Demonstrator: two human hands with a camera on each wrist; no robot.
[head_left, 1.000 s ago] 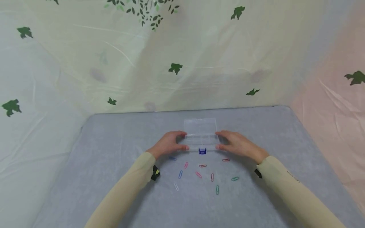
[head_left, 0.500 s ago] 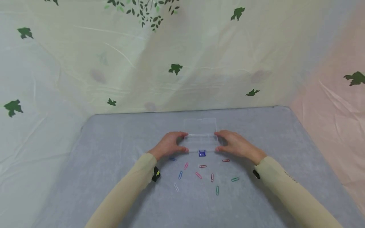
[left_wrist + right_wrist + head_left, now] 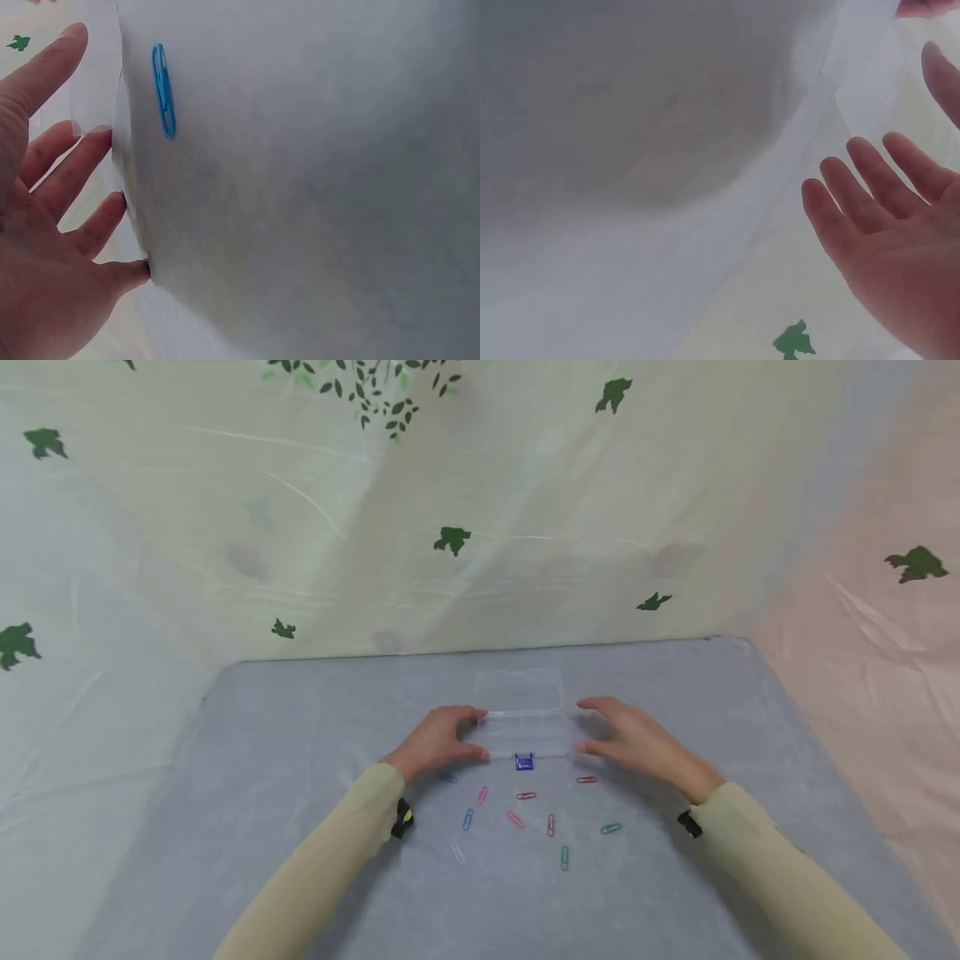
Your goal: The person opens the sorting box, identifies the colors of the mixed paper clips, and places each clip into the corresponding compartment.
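Observation:
A clear plastic box (image 3: 534, 735) sits on the grey cloth, its transparent lid (image 3: 519, 691) folded back behind it. On its near side hangs a dark blue latch (image 3: 524, 762). My left hand (image 3: 438, 740) holds the box by its left end, thumb at the front corner and fingers toward the hinge side. In the left wrist view, fingertips of that left hand (image 3: 64, 202) meet the clear edge. Off the right end, with a small gap, is my right hand (image 3: 641, 743), its fingers spread and holding nothing. The right wrist view shows this right hand (image 3: 889, 232) with its palm bare.
Several coloured paper clips lie scattered before the box, among them a red one (image 3: 587, 780), a green one (image 3: 611, 828), a white one (image 3: 457, 852) and a blue one (image 3: 163, 91). Behind the table (image 3: 337, 685) hangs a pale curtain (image 3: 337, 577) with green leaf shapes.
My right hand has let go of the box's right end and moved a little to the right. The left hand stays on the box. The latch has swung down slightly since the first frame.

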